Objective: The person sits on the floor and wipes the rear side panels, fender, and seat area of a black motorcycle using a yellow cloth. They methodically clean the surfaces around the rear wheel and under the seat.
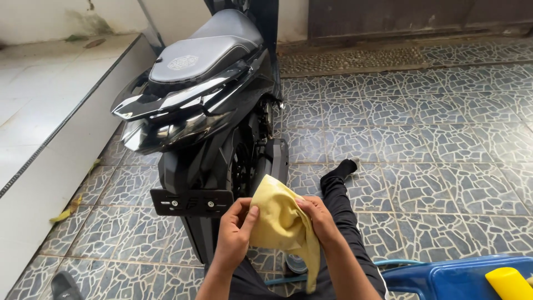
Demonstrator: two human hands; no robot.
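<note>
A yellow cloth (282, 222) hangs between both my hands, low in the middle of the view. My left hand (233, 230) pinches its left edge with thumb and fingers. My right hand (317, 218) grips its right side, and the cloth's tail droops down below it. Just beyond the cloth stands the rear of a black scooter (194, 111) with a grey seat (202, 47), a dark tail light and a black plate holder (191, 201). My leg in black trousers (338, 194) stretches out to the right of the rear wheel.
A blue plastic tub (455, 278) with a yellow object (508, 282) in it sits at the bottom right, a light blue hose (397, 262) beside it. A raised white tiled ledge (44, 111) runs along the left. The floor is patterned stone tile (444, 139).
</note>
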